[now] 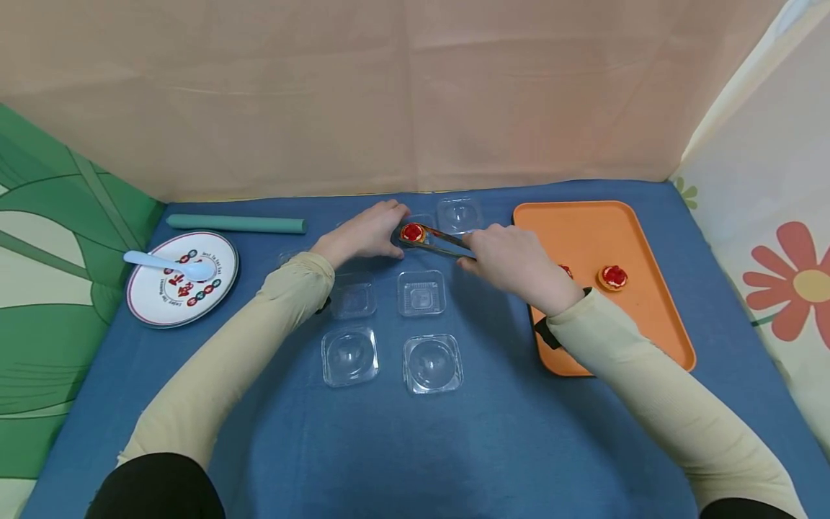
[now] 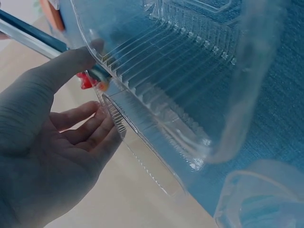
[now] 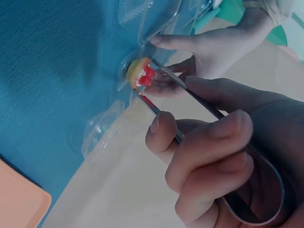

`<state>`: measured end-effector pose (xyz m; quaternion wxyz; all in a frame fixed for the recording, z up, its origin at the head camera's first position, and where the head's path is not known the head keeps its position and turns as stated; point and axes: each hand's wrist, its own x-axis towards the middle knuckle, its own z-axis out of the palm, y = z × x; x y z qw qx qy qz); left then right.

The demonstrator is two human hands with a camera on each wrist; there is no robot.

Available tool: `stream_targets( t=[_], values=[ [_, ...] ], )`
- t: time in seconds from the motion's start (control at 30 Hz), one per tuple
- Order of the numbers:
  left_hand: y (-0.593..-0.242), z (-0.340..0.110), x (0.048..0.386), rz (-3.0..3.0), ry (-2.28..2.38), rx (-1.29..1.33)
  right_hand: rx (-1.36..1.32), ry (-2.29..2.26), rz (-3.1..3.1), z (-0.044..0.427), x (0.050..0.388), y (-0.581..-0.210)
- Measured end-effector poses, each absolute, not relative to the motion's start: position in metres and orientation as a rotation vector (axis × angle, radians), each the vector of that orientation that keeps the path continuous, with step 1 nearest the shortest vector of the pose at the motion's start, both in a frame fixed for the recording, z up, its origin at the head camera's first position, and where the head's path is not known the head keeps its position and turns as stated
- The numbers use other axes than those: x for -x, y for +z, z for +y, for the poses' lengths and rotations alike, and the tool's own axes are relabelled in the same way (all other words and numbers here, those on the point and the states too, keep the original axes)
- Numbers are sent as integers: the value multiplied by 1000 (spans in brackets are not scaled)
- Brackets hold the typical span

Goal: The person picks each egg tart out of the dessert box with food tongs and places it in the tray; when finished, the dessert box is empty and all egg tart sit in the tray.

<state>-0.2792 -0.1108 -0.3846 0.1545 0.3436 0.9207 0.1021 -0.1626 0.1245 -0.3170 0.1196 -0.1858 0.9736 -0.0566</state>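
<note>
In the head view my right hand (image 1: 512, 263) grips metal tongs (image 1: 447, 241) in curled fingers. Their tips hold a small tart (image 1: 412, 232) with red topping and some white cream. The tart is at a clear plastic container (image 3: 123, 72) at the back of the table; whether it touches the bottom cannot be seen. My left hand (image 1: 371, 229) holds that container from the left, thumb on the near side and fingers (image 2: 97, 126) curled behind. Part of the container is hidden by the hand and tongs. In the left wrist view another clear container (image 2: 175, 71) fills the foreground.
An orange tray (image 1: 570, 216) at the right bears another red-topped tart (image 1: 612, 277) and one partly hidden. Several clear containers (image 1: 432, 364) stand mid-table. Left are a plate (image 1: 152, 299) with a pale blue spoon (image 1: 162, 262) and a teal roll (image 1: 236, 223).
</note>
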Motion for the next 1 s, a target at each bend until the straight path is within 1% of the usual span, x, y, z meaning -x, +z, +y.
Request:
stream_targets(
  t=[1.0],
  values=[
    [-383,-111,279,2633,278,-963,600,-120,2888,123,164,-322]
  ],
)
